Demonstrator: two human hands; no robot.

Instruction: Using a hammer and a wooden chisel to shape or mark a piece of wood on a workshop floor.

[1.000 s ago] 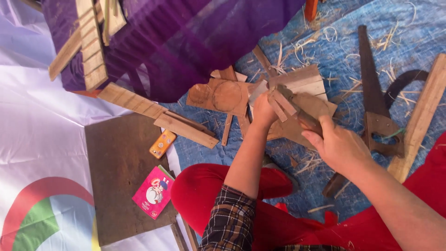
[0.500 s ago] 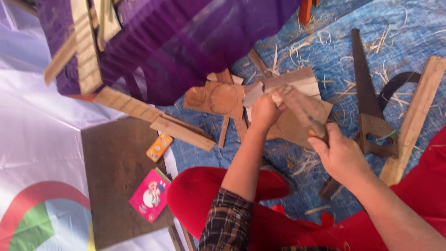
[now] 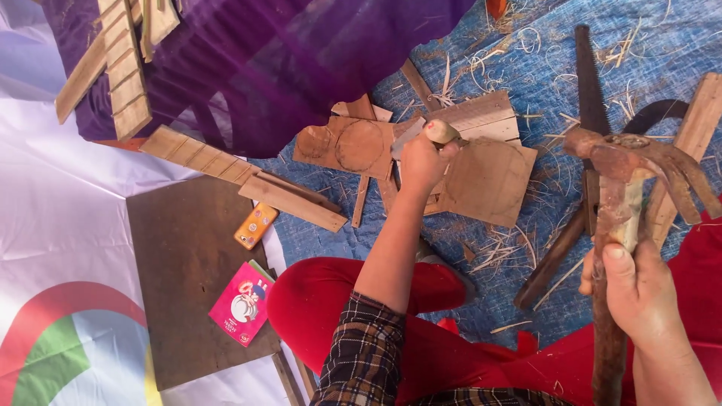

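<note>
Now, looking down from my head, my left hand (image 3: pixel 423 162) is clamped around a small wooden-handled chisel (image 3: pixel 435 134), its tip set on the thin wooden boards (image 3: pixel 489 177) lying on the blue tarp (image 3: pixel 662 45) far from my red-trousered knees. My right hand (image 3: pixel 638 289) is closed on the shaft of a rusty claw hammer (image 3: pixel 628 162), raised near right. The hammer looks heavy at the head, stiff and rough, so a grip low on the shaft suits it; the chisel seems light, best held close under its top.

Bright daylight, soft shadows, sharp focus
</note>
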